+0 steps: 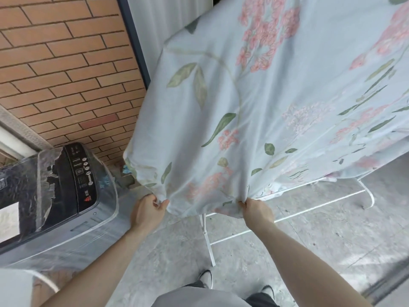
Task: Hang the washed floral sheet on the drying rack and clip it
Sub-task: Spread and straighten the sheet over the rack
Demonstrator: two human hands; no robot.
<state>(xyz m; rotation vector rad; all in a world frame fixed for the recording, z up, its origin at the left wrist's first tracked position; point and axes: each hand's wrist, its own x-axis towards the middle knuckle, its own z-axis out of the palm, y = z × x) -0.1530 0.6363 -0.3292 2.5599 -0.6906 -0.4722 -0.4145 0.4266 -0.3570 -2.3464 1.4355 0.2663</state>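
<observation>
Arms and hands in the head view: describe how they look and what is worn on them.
Both forearms are bare up to the frame's lower edge; no sleeves, gloves, watch, rings or bracelets show on them. The left hand and right hand are seen from the back, with knuckles and thumbs visible. No markings show on either arm.

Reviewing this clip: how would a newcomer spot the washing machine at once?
Start at the orange brick wall filling the upper left. Below it, left of the floral sheet that both hands hold by its lower edge, stands the washing machine. It alone is a grey box with a black button panel, wrapped in torn clear plastic.
</observation>
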